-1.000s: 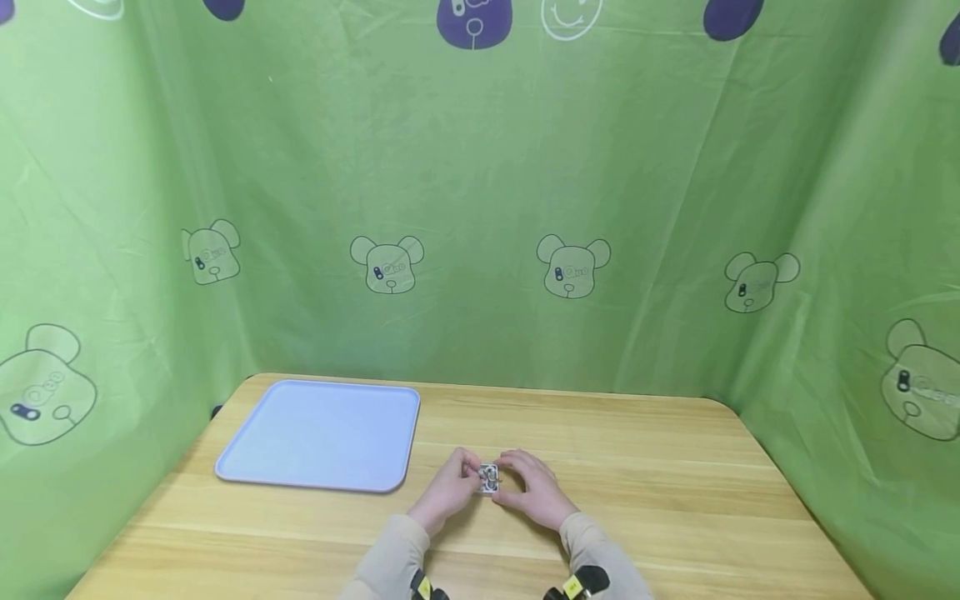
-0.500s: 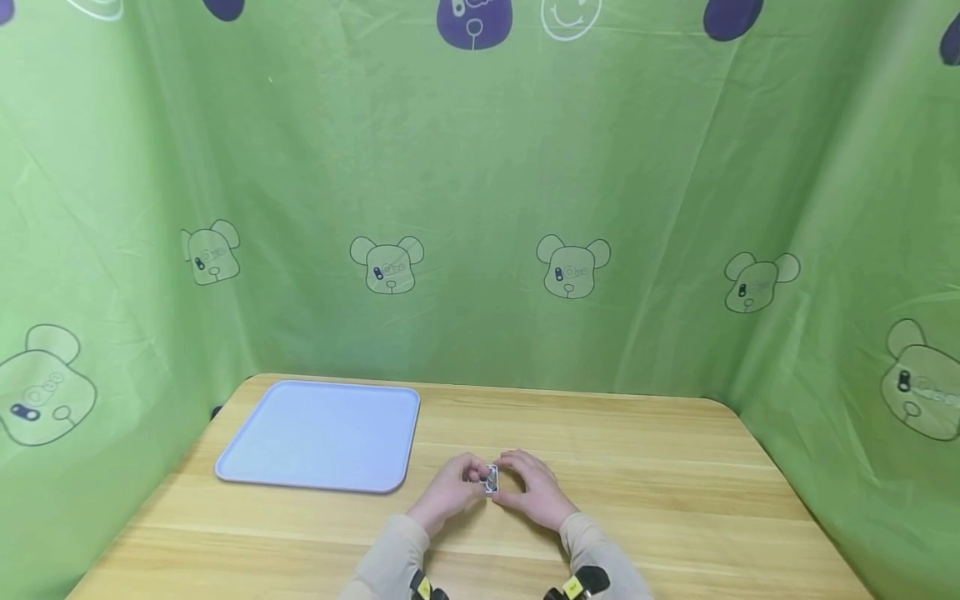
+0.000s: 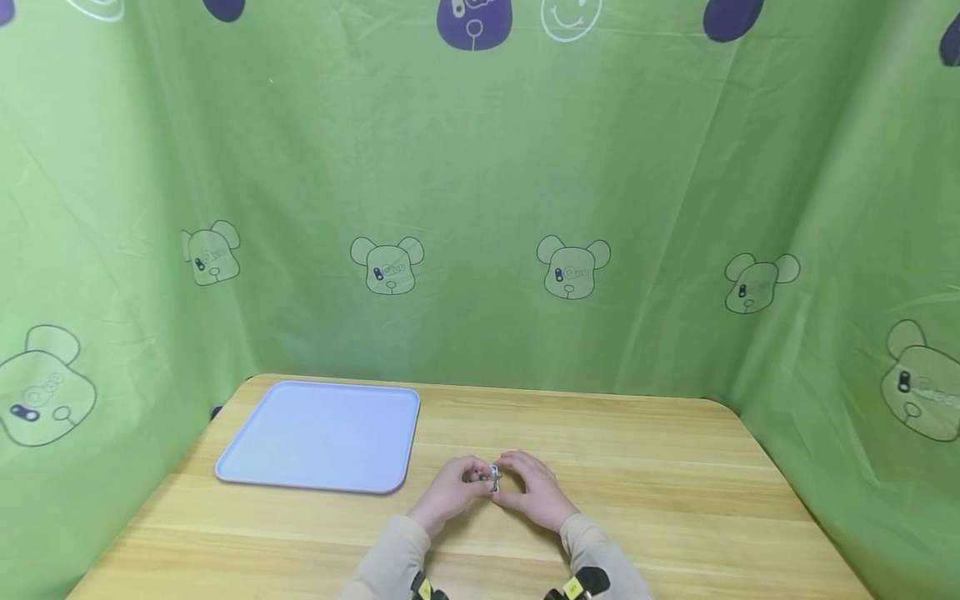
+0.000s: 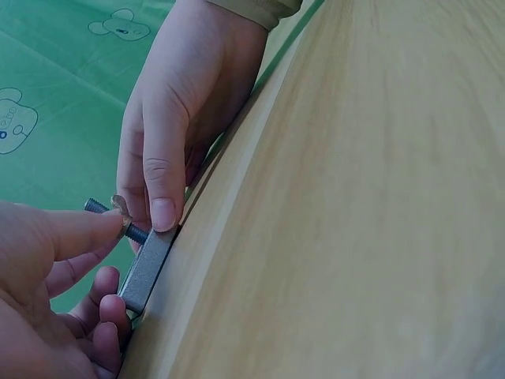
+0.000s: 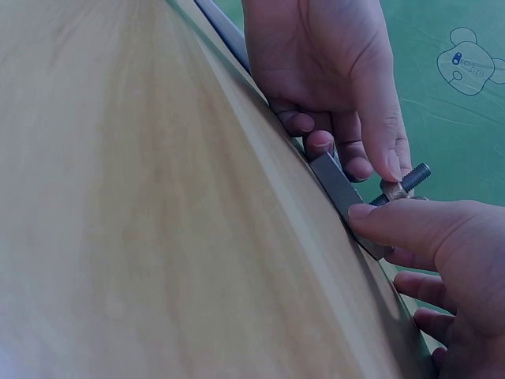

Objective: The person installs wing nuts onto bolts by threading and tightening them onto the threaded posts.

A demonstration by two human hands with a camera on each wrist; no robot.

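Observation:
A small grey metal block [image 4: 148,272] stands low at the wooden tabletop between my hands. Out of it sticks a threaded bolt [image 5: 417,176] carrying a brass-toned wing nut [image 5: 390,190]. My left hand [image 3: 448,493] pinches the wing nut between thumb and finger, its other fingers curled beside the block. From the other side, my right hand [image 3: 538,493] grips the block, with the thumb on its end near the bolt in the right wrist view. In the head view, the fingers cover much of the block.
A pale blue rectangular tray [image 3: 322,437] lies on the wooden table [image 3: 637,467] to the left of my hands. Green curtains [image 3: 480,333] with bear prints enclose the table at the back and sides.
My left fingers have shifted slightly right and changed their hold around the wing nut, covering more of the block. The right hand stays where it was.

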